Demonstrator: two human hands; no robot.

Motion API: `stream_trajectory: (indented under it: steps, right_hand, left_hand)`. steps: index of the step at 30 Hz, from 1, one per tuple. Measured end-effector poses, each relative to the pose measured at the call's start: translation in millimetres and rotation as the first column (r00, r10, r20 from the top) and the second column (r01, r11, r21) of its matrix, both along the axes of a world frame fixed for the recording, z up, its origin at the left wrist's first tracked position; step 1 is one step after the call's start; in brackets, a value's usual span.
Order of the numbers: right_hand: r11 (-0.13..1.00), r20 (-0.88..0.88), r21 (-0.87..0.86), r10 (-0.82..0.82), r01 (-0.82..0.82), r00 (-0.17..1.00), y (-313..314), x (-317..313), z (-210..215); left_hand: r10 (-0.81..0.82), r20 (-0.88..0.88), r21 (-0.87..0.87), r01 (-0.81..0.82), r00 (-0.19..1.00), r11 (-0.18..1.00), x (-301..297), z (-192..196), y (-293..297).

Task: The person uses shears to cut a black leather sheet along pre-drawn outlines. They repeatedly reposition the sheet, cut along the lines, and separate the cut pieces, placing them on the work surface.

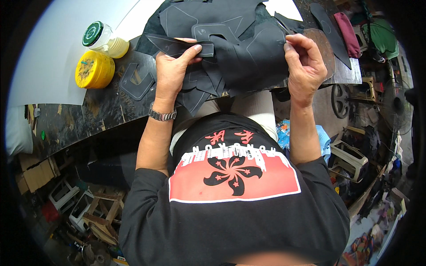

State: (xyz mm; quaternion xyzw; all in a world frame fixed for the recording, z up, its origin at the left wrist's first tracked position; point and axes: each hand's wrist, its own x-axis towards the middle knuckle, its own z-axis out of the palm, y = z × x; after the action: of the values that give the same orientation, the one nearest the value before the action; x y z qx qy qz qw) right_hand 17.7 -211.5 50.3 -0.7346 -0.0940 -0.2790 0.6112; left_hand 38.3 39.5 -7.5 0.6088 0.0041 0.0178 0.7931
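Observation:
My left hand (pixel 175 66), a metal watch on its wrist, is closed on a folded strip of black leather-like material (pixel 166 45) with pale outlines. The thumb presses on the strip's outlined end. My right hand (pixel 305 64) pinches the right edge of a larger black leather-like sheet (pixel 257 60), which hangs slightly over the table's front edge. Pale lines are drawn on this sheet too. Beyond the right fingertips lies a thin, metallic-looking object (pixel 284 25), too small to identify. Several more marked black pieces (pixel 182 22) lie overlapped under and behind both hands.
On the dark, worn table (pixel 100 117), a yellow tub (pixel 94 70) and a clear jar with a green lid (pixel 104 39) stand left. Near them lies a marked black cutout (pixel 133 88). A maroon roll (pixel 347 35) is at far right. Stools (pixel 348 159) and clutter fill the floor.

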Motion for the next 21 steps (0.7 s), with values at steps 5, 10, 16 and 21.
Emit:
stream_trajectory:
  steps: [5, 10, 16, 21]
  right_hand:
    - [0.958, -0.266, 0.172, 0.270, -0.231, 0.925, 3.4, 12.4, -11.8]
    - [0.991, -0.155, -0.040, 0.117, -0.125, 0.981, -0.7, 17.4, -12.3]
    - [0.889, 0.324, -0.387, -0.119, 0.246, 0.939, -24.0, 21.2, 54.4]
    - [0.490, 0.428, -0.813, 0.134, 0.315, 0.894, 1.3, 13.2, 46.4]
  left_hand:
    - [0.005, 0.030, -0.014, -0.004, 1.000, 1.000, 0.5, 0.4, -0.5]
    - [0.051, 0.052, -0.037, -0.049, 0.997, 0.998, -3.1, 5.5, 6.5]
    - [0.131, 0.071, -0.150, -0.119, 0.989, 0.981, 1.7, 12.4, 20.1]
    - [0.182, 0.062, -0.178, -0.169, 0.981, 0.969, 8.3, 10.2, 24.4]
